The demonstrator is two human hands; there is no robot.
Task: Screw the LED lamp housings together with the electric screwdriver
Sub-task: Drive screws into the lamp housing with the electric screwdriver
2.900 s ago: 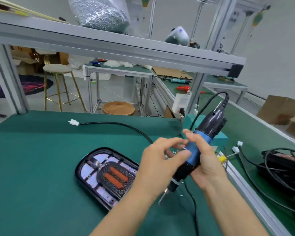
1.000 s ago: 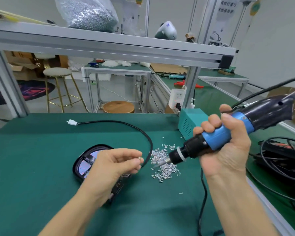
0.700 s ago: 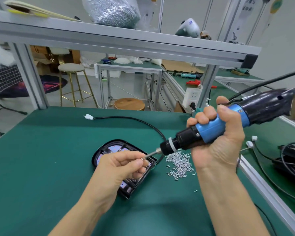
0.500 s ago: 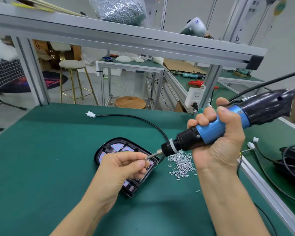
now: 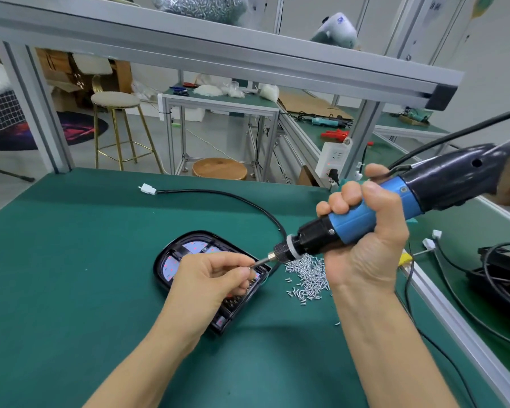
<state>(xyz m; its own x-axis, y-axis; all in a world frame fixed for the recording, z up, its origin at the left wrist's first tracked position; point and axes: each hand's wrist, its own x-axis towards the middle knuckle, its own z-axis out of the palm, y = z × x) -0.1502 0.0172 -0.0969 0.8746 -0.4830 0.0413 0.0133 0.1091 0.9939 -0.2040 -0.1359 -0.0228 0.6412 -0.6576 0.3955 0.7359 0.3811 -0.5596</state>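
Green bench mat (image 5: 71, 260) at center frame: your left hand (image 5: 209, 278) now pinches 1 screw onto the bit of the electric screwdriver (image 5: 365, 213) gripped in your right hand (image 5: 365, 237), above the lamp housing (image 5: 189, 254), likely ready for driving.

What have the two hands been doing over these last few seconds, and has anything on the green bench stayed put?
The left hand left the electric screwdriver, took a screw and brought it to the bit tip. The right hand raised and tilted the driver to meet it over the lamp housing. The housing, the screw pile and the black cable stayed.
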